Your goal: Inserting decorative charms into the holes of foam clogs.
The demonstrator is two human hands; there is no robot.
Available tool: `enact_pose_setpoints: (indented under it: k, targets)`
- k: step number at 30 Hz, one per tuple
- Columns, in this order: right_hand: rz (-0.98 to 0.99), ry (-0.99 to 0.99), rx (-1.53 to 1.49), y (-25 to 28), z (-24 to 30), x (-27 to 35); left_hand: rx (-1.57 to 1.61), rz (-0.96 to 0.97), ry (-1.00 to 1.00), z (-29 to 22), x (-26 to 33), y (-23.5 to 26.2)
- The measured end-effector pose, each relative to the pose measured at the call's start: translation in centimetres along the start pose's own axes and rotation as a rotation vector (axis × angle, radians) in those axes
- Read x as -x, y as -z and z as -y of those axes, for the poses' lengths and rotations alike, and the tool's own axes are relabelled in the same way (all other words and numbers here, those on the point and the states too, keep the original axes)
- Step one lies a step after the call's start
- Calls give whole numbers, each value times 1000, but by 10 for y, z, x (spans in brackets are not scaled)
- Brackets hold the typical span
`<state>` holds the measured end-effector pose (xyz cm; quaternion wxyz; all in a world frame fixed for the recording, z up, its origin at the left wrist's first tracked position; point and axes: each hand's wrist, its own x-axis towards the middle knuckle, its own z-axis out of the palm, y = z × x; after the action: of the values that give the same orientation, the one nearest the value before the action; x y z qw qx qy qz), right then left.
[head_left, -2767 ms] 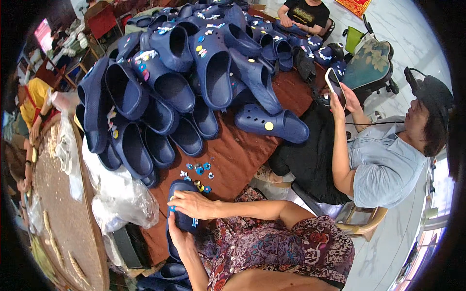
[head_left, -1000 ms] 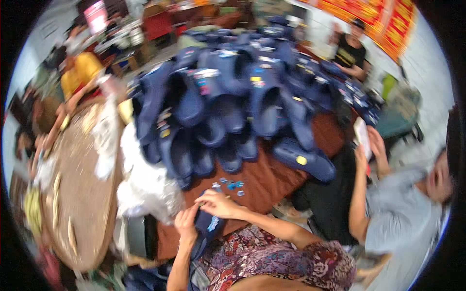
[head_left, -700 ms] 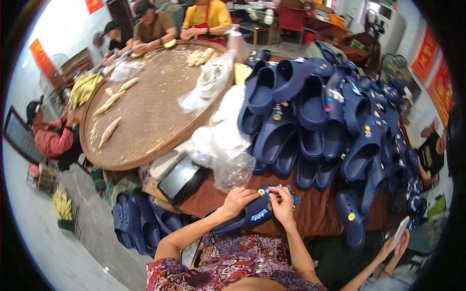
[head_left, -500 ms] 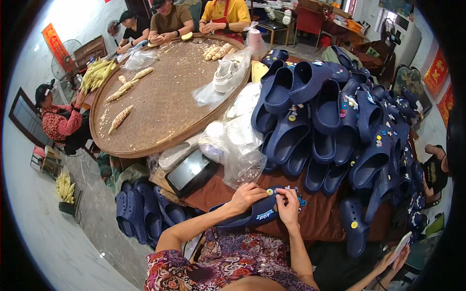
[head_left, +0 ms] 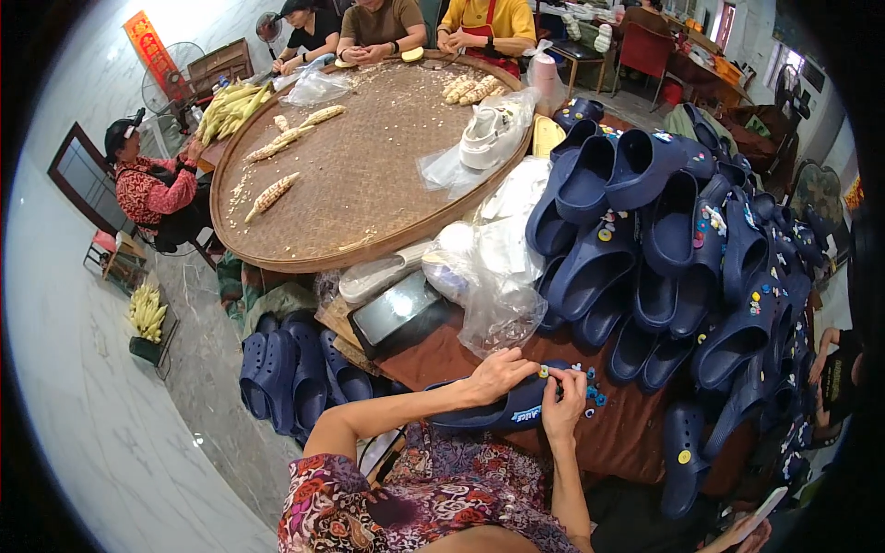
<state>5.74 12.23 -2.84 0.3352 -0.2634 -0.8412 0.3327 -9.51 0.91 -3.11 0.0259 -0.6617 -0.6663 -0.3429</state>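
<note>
At a navy clog [head_left: 498, 415]
Our left hand [head_left: 499, 376] and right hand [head_left: 563, 405] bunch fingertips beside a yellow charm [head_left: 544, 370]; whether clamped, we cannot tell.

Informal workshop: navy clogs [head_left: 590, 263] heaped on a cloth-covered table [head_left: 627, 429] right of the big round woven tray [head_left: 378, 170], people [head_left: 378, 28] seated along the tray's far edge, corn [head_left: 230, 111] piled by its left.
</note>
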Motion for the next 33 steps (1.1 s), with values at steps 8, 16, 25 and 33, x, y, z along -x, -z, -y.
enact_pose_setpoints:
  k: [8,16,25,33]
  targets:
    - [-33,89,45,-5,-2,4,5,18,-64,4,-4,-7]
    - [-3,133,89,-3,-1,1,3,-12,-134,8,-6,-6]
    - [-5,130,104,-1,1,12,90,-58,-38,-2,7,-8]
    - [-66,117,79,-10,-5,-4,197,18,43,8,-14,10]
